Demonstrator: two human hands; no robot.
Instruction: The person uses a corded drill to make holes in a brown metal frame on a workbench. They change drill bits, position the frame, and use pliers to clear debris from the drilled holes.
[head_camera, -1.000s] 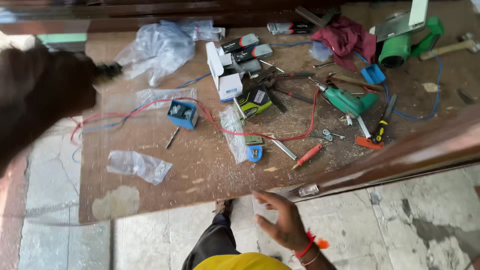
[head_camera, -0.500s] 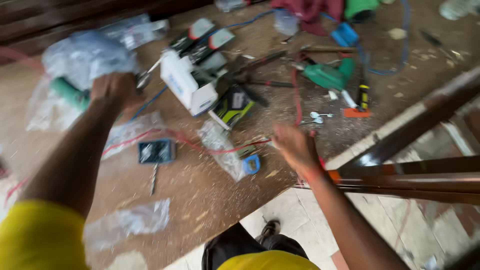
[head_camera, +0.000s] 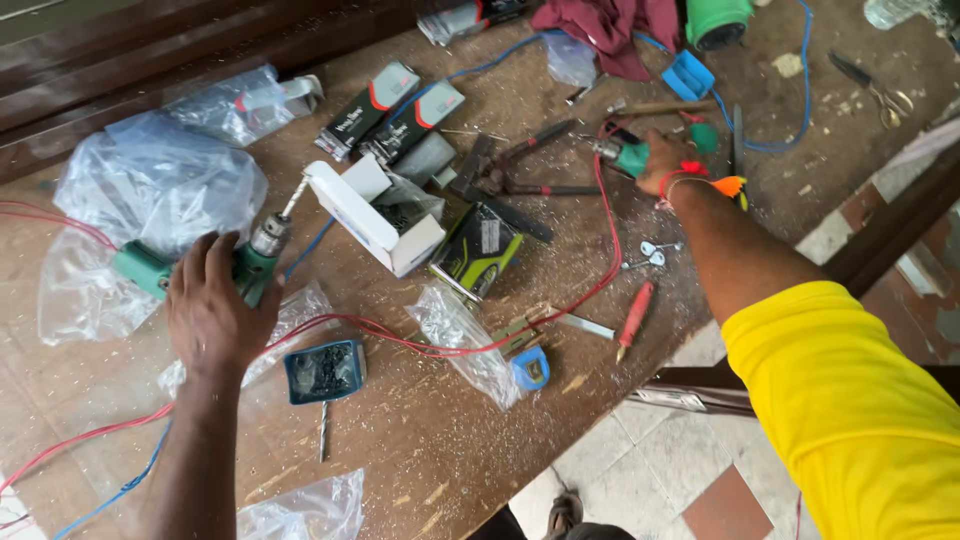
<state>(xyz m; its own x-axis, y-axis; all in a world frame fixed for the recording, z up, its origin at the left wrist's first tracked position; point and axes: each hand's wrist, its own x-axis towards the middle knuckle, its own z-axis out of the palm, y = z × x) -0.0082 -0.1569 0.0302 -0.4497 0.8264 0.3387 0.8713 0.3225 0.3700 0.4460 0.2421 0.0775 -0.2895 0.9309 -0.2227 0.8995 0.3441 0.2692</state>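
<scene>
Both hands grasp green power tools on the dusty wooden worktable (head_camera: 470, 440). At the left, the left hand (head_camera: 212, 305) wraps over the body of a green drill (head_camera: 240, 265) whose metal chuck and bit point far and right toward an open white carton (head_camera: 375, 215); the drill lies on a crumpled clear plastic bag (head_camera: 150, 200). At the far right, the right hand (head_camera: 665, 165), with a red and orange band at the wrist, closes around a second green tool (head_camera: 628, 156); how much of that tool the fingers cover cannot be told.

Between the hands, the white carton lies open with dark contents inside. Just beyond it sit two long dark grey packets with red corners (head_camera: 395, 110), side by side and angled. Near the carton's right end lies a black and lime-green box (head_camera: 478, 250). A small blue tray of dark screws (head_camera: 325, 370) rests near the left hand, and a red wire (head_camera: 440, 345) loops across the middle of the table. A red-handled screwdriver (head_camera: 635, 315) lies near the table's near edge, and a maroon cloth (head_camera: 605, 25) is bunched at the far side.
</scene>
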